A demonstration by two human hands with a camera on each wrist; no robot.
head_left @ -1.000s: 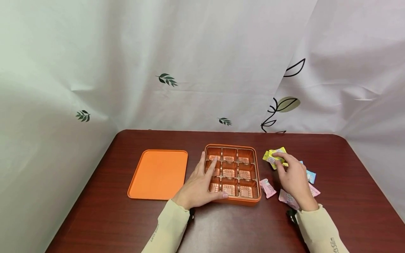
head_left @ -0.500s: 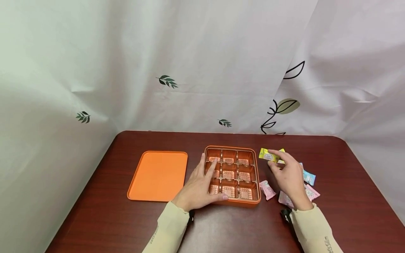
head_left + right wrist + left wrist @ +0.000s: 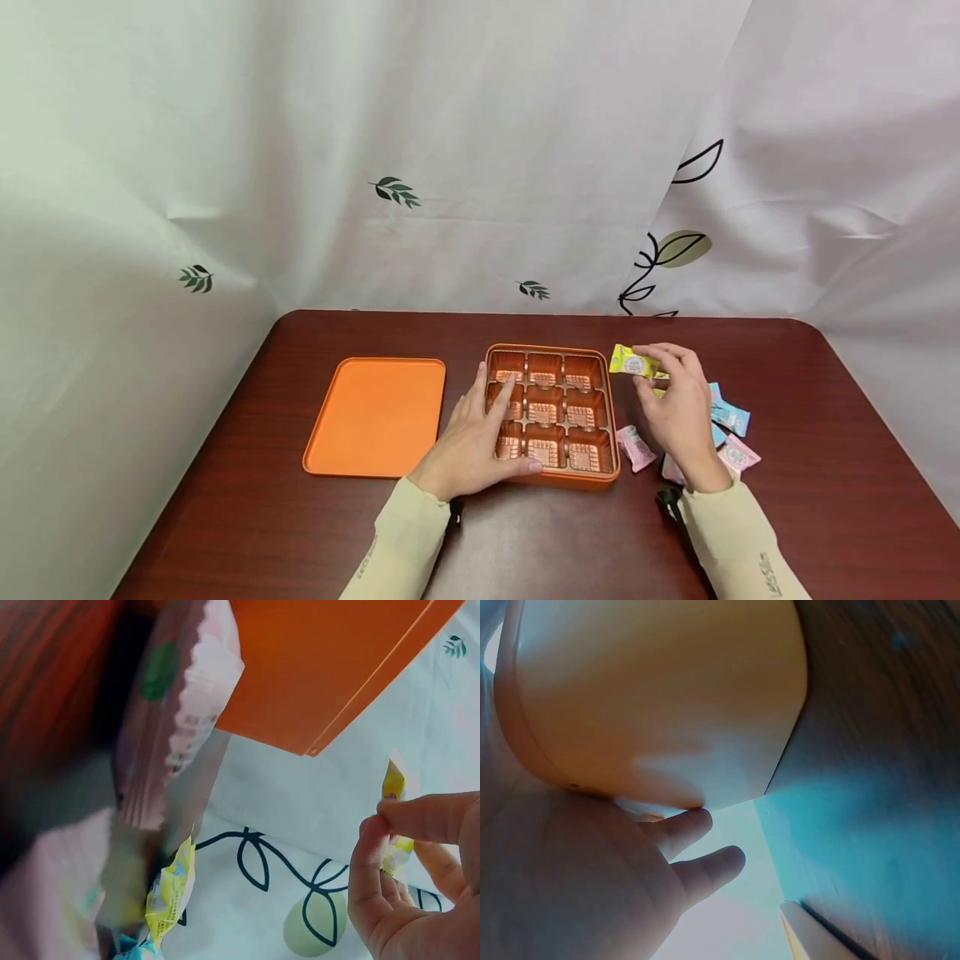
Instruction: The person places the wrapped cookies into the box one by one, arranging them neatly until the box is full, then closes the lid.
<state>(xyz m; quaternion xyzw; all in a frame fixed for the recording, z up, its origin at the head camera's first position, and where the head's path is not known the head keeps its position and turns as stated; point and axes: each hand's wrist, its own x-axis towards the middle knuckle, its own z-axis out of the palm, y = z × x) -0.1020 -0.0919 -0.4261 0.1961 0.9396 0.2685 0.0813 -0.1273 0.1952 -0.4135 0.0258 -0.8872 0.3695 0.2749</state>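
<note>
An orange box (image 3: 577, 480) with a copper-coloured divided insert sits mid-table, its compartments bare. My left hand (image 3: 467, 450) lies over its left side, fingers spread and thumb along the front rim. In the left wrist view, fingers (image 3: 712, 874) reach along the box's side wall (image 3: 660, 697). Between thumb and fingertips my right hand (image 3: 678, 412) pinches a yellow wrapped candy (image 3: 628, 362), just right of the box's far right corner. The right wrist view shows this candy (image 3: 394, 780) raised off the table. Another yellow candy (image 3: 660, 390) is partly hidden behind the right hand.
A flat orange lid (image 3: 375, 417) lies left of the box. One pink candy (image 3: 636, 448) is close to the box's right side. Blue candies (image 3: 731, 417) and more pink candies (image 3: 738, 454) lie right of the right hand. A patterned curtain (image 3: 465, 167) hangs behind the table.
My right hand has picked the yellow candy out of the yellow pile and brought it slightly left and up, toward the box. The left hand and box have stayed put.
</note>
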